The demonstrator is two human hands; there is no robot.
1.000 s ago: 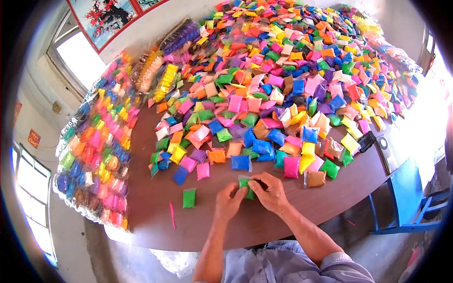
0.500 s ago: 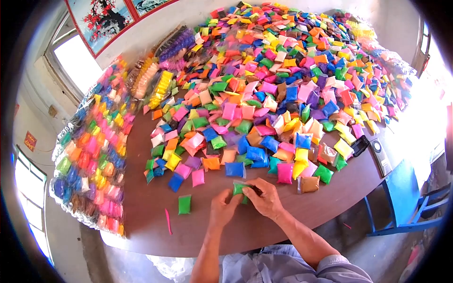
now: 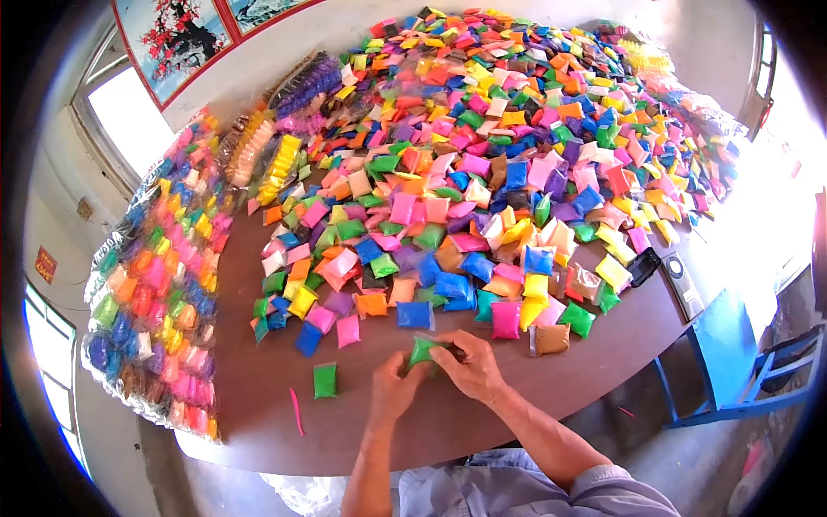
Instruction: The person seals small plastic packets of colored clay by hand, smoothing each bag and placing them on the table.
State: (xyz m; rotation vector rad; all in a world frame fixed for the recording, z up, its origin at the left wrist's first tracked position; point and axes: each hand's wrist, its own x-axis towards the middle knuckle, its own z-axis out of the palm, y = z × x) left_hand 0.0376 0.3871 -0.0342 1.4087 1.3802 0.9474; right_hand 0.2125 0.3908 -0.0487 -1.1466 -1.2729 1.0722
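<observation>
Between my two hands, over the near part of the table, is a small green packet [image 3: 421, 350] in clear film. My left hand [image 3: 395, 385] grips its lower left side with thumb and fingers. The fingers of my right hand [image 3: 469, 365] close on its right side and partly cover it. A second green packet [image 3: 325, 380] lies flat to the left of my hands, with a thin pink plastic stick [image 3: 297, 411] beside it. Just beyond my fingers lie a blue packet [image 3: 415, 315] and a pink packet [image 3: 506, 320].
A large heap of coloured packets [image 3: 482, 164] covers the far side of the brown table [image 3: 258, 345]. Bundled packets in clear plastic [image 3: 155, 302] line the left edge. A black and silver device [image 3: 682, 286] lies at the right edge, near a blue chair [image 3: 728, 353].
The packet has turned in my fingers, and more of its face shows above my thumbs. Both hands stay on it. The whole view has shifted slightly.
</observation>
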